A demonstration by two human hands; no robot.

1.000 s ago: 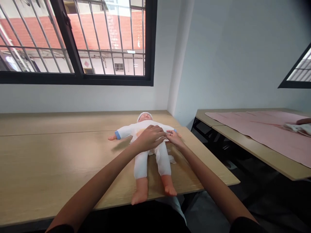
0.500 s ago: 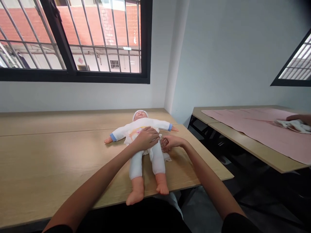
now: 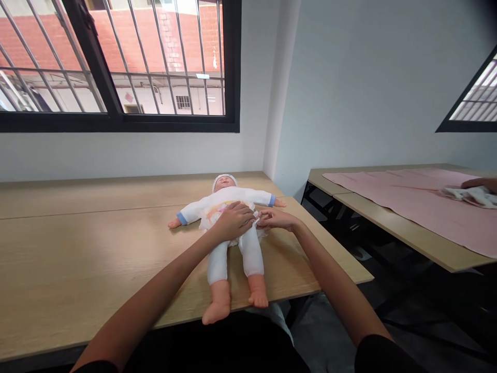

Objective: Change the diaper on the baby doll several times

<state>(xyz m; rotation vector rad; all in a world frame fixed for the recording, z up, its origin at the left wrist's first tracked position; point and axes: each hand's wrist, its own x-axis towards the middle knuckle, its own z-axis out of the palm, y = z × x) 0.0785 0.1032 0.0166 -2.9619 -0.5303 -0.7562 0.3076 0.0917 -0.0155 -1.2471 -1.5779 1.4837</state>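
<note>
A baby doll [image 3: 251,254] in a white outfit with blue cuffs lies on its back on the wooden table, feet toward me. Around its waist is a white diaper [image 3: 207,220] with a coloured print on the front. My left hand [image 3: 235,220] lies flat over the diaper front, fingers stretched toward the doll's side on the right. Beside that hip, my right hand [image 3: 275,219] pinches the white edge of the diaper between thumb and fingers. The part of the diaper beneath my left palm is hidden.
The wooden table [image 3: 97,269] ends just right of my right forearm. Beyond a gap stands another table with a pink cloth [image 3: 407,202]. Another person's hand [image 3: 481,183] rests there on a white patterned cloth [image 3: 471,197]. A barred window [image 3: 166,123] is ahead.
My right hand has risen slightly, lifting the diaper's edge that hung by the doll's hip up toward its waist. My left hand stays on the diaper front.
</note>
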